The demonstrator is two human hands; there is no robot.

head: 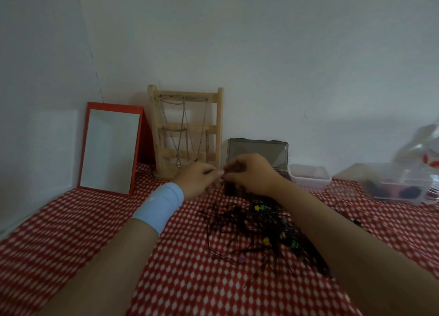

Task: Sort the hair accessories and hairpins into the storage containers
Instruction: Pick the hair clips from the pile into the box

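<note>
A heap of thin black hairpins lies on the red checked cloth, mixed with tiny coloured clips. Behind it stands a small dark box with its lid raised. My left hand and my right hand meet just in front of that box, fingertips together. My left hand pinches a small thin item, blurred, probably a hairpin. My right hand's fingers curl round something dark at the box; what it is cannot be made out.
A red-framed mirror and a wooden rack with chains lean on the wall at the back left. A small white tray and a clear container with dark items sit right of the box.
</note>
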